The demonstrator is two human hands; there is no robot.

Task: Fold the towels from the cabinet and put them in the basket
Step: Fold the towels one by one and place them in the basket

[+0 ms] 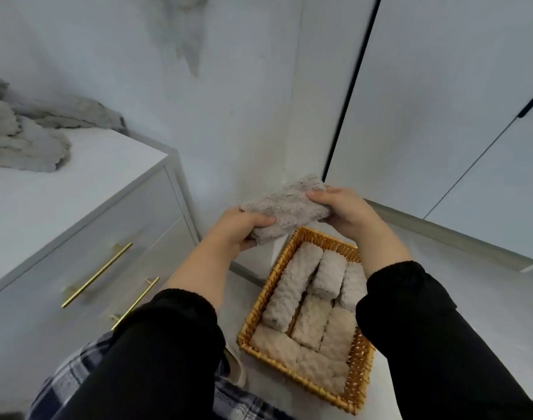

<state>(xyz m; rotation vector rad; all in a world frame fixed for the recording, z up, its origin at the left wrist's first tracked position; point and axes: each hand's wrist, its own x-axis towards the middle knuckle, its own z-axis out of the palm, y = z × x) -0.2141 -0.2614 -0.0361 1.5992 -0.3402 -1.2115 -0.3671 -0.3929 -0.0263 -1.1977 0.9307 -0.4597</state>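
Observation:
A folded grey towel point(286, 204) is held in the air above the far end of the wicker basket point(360, 353). My left hand point(244, 227) grips its near left end, thumb on top. My right hand point(340, 207) grips its right end. The basket stands on the floor and holds several folded towels point(292, 292) packed side by side. A heap of loose grey towels point(23, 140) lies on top of the white cabinet point(86, 183) at the left.
The cabinet has drawers with gold bar handles point(97, 274). White wardrobe doors point(440, 101) stand at the right behind the basket. Another grey towel point(186, 31) hangs on the wall at the top. My plaid-clad legs point(65, 386) show at the bottom left.

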